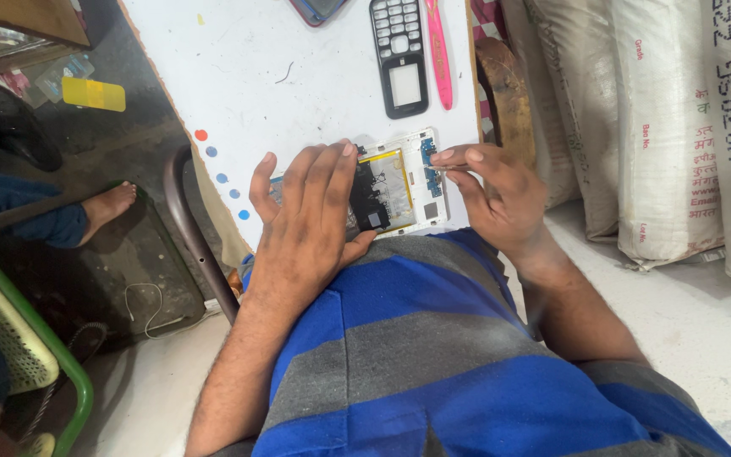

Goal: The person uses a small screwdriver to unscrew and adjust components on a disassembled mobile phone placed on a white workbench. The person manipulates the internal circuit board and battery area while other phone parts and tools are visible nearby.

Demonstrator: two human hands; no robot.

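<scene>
**Opened phone held flat at the worktop's near edge**

Nearest: striped blue-and-grey shirt fills the lower view. Just past it, the left hand [310, 216] lies palm-down over the left part of an opened phone [395, 190], fingers spread, pressing rather than clasping. The right hand [492, 190] has thumb and fingertips pinched together at the phone's right end, by a small blue circuit board [430, 165]; whether anything sits in that pinch is too small to tell.

The phone lies back-off at the near edge of the white worktop [255, 76], almost against the person's body. White frame, battery and dark board exposed.

Handling, as a judgement: light, stiff, thin; exposed parts look fragile. Best held by the frame rim, not the board.

Room: little margin at the near edge; open white surface beyond. Farther off lie a black keypad phone cover [399, 55] and a pink tool [439, 51]. Sacks [662, 127] stand close on the right; another person's bare foot [107, 207] shows left.
</scene>
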